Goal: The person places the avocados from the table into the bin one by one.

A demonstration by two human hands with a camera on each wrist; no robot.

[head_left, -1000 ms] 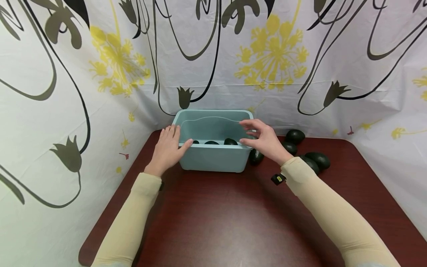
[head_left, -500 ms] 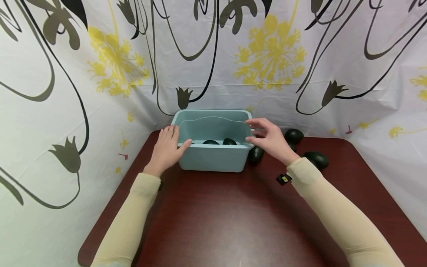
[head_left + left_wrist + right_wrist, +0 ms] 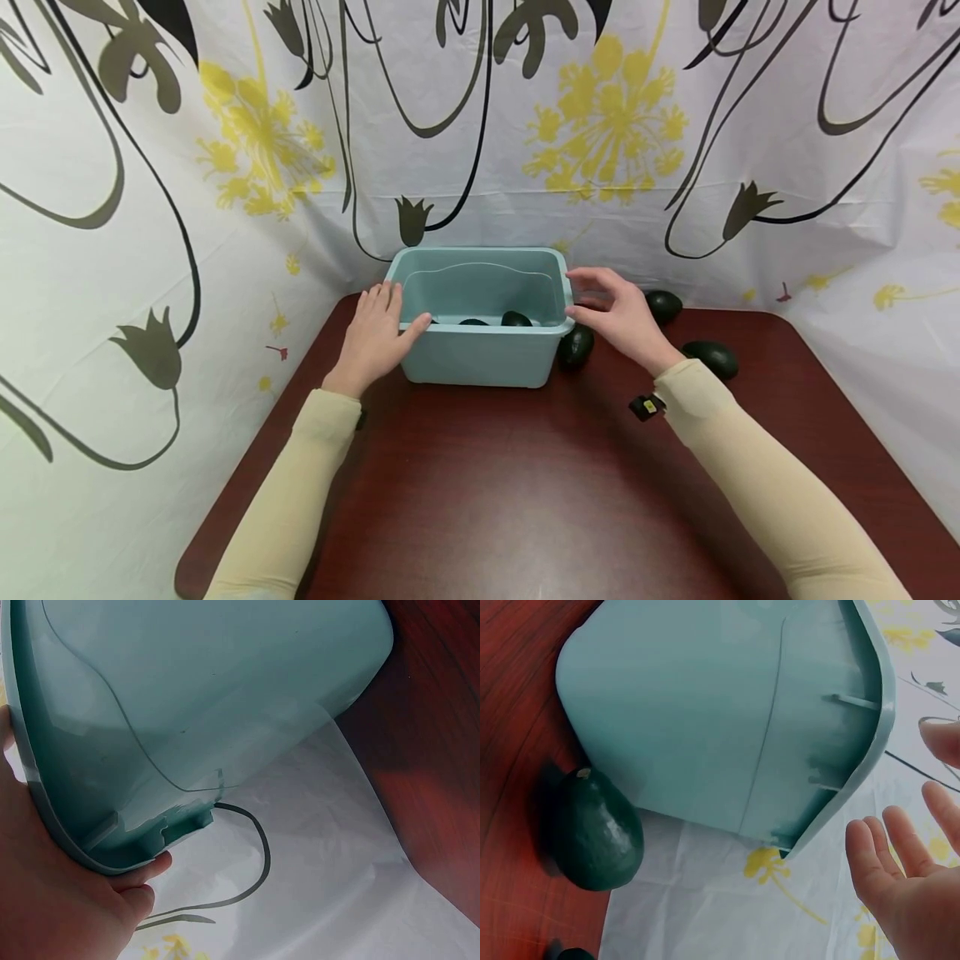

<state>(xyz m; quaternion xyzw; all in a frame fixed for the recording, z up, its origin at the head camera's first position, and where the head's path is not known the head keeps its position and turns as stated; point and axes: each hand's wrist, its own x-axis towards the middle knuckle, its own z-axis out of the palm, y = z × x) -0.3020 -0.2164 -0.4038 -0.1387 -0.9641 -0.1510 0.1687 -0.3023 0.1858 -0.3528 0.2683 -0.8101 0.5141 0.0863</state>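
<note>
A pale blue-green plastic bin (image 3: 480, 358) stands at the back of the table. My left hand (image 3: 372, 337) holds its left rim, and in the left wrist view the fingertips (image 3: 146, 874) curl against the rim's outer side. Just off the right rim is my right hand (image 3: 618, 315), its fingers loosely bent and nothing between them. The right wrist view shows a gap between these fingers and the bin wall (image 3: 705, 712). Over the front rim, avocados (image 3: 516, 319) show partly inside the bin. Another avocado (image 3: 596, 829) lies on the table close to the bin's right side.
More dark avocados (image 3: 711, 358) lie right of the bin, some partly covered by my right hand and forearm. The brown table (image 3: 480, 500) extends toward me. A patterned white cloth (image 3: 480, 200) hangs directly behind the bin and along the left side.
My right hand has moved right, from over the bin's right rim to just outside it, with nothing in its fingers. The left hand and bin have stayed in place.
</note>
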